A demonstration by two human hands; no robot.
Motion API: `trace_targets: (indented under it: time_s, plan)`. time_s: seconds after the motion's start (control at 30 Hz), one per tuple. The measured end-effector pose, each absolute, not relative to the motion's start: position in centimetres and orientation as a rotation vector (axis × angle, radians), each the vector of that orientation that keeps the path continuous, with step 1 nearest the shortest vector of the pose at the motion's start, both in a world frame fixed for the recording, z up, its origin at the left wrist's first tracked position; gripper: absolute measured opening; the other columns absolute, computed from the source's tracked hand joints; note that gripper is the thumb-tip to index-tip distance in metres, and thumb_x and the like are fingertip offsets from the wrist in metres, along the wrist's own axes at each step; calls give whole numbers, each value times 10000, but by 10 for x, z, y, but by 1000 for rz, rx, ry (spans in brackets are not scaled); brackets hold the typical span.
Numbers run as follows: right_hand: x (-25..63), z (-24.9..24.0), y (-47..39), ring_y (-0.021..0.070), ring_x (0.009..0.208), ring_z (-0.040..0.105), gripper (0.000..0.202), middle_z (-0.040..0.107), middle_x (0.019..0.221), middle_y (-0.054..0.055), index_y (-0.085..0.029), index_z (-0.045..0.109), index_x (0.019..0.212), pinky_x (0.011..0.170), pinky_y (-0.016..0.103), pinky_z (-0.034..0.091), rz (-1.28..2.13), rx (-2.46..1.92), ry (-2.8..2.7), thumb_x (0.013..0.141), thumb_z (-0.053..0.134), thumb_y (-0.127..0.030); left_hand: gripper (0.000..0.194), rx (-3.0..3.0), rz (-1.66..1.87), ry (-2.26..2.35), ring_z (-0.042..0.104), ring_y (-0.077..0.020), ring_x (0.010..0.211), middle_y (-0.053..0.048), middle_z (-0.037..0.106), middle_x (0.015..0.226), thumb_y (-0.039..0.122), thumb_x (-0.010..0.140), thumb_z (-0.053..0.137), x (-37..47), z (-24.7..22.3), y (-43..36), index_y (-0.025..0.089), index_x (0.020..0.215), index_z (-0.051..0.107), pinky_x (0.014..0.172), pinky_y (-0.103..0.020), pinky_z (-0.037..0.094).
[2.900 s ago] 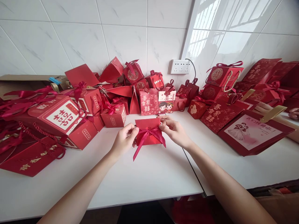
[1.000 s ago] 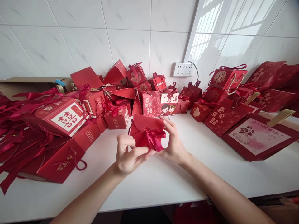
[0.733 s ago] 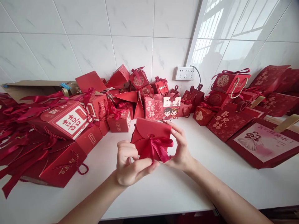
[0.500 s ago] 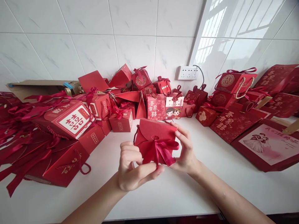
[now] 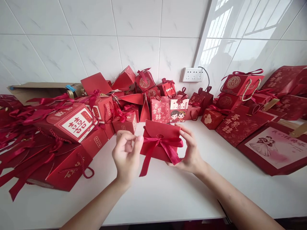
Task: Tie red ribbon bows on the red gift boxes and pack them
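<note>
A small red gift box (image 5: 159, 129) with a rounded flap is held up over the front middle of the white table, tilted so its front faces me. A dark red satin ribbon (image 5: 151, 156) is tied in a bow on that front, its two tails hanging down. My right hand (image 5: 188, 151) grips the box's right side, fingers behind and thumb low. My left hand (image 5: 127, 151) pinches the bow's left loop between thumb and fingertips, drawing it out to the left. The back of the box is hidden.
Red gift boxes with ribbons (image 5: 74, 123) are piled at the left, and more (image 5: 159, 110) stand along the tiled wall. A stack (image 5: 242, 126) fills the right, with a couple-print box (image 5: 271, 147) in front. A cardboard box (image 5: 43, 91) sits behind. A power socket (image 5: 193, 75) is on the wall.
My left hand has moved up and left from below the bow to its left loop, which is now stretched sideways. The box is still in my right hand.
</note>
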State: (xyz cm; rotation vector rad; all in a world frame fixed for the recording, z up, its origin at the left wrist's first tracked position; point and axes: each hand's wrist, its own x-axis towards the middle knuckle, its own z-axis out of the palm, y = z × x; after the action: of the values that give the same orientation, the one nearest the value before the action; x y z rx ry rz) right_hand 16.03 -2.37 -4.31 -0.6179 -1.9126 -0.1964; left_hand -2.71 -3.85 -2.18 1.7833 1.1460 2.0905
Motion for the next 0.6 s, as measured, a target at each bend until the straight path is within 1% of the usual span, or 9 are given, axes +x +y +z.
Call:
trace_targets:
  time_s: [0.07,0.13,0.23,0.3,0.37,0.47,0.6]
  plan:
    - [161,-43,-23,376,1215,433,934,354,1330,190,-299,160,1396,925,588,436,-191,-621,-1922,676,750,-389,229,1730,2012,1232,462,-84,618,22,430,686,282,855,547,-28,-22,-34,178,669,461,540,-193,413]
    - [162,-44,-22,372,1229,423,928,343,1343,191,-304,153,1398,928,589,435,-187,-637,-1931,688,746,-378,209,1818,2068,1176,476,-92,647,17,435,700,274,861,544,-30,-24,-32,180,689,470,555,-201,418]
    - [162,-45,-20,364,1262,392,911,326,1360,195,-298,131,1407,954,595,419,-186,-653,-1925,720,726,-356,123,2218,2236,897,480,-109,714,-1,421,779,228,843,586,-33,-28,-35,187,739,537,603,-237,429]
    - [162,-46,-20,357,1278,375,900,316,1367,196,-296,119,1415,956,587,426,-191,-649,-1939,739,713,-332,95,2553,2204,690,436,-105,676,9,381,758,222,820,624,-33,-29,-38,205,734,587,604,-254,402]
    - [161,-47,-20,351,1284,369,890,305,1371,197,-298,117,1419,950,577,438,-194,-638,-1957,751,704,-311,115,2753,2116,589,382,-98,607,27,324,686,222,802,648,-30,-28,-42,221,695,607,578,-258,352]
    - [159,-48,-22,340,1289,364,887,294,1372,192,-313,105,1423,947,576,443,-189,-639,-1963,759,694,-305,136,2792,2096,598,344,-97,557,40,274,617,209,796,653,-27,-26,-44,222,669,606,549,-261,301]
    - [158,-47,-22,327,1281,370,903,295,1366,188,-318,79,1432,947,567,447,-194,-644,-1949,763,687,-307,142,2771,2118,621,345,-95,549,39,281,610,217,805,641,-26,-25,-44,220,670,596,543,-260,295]
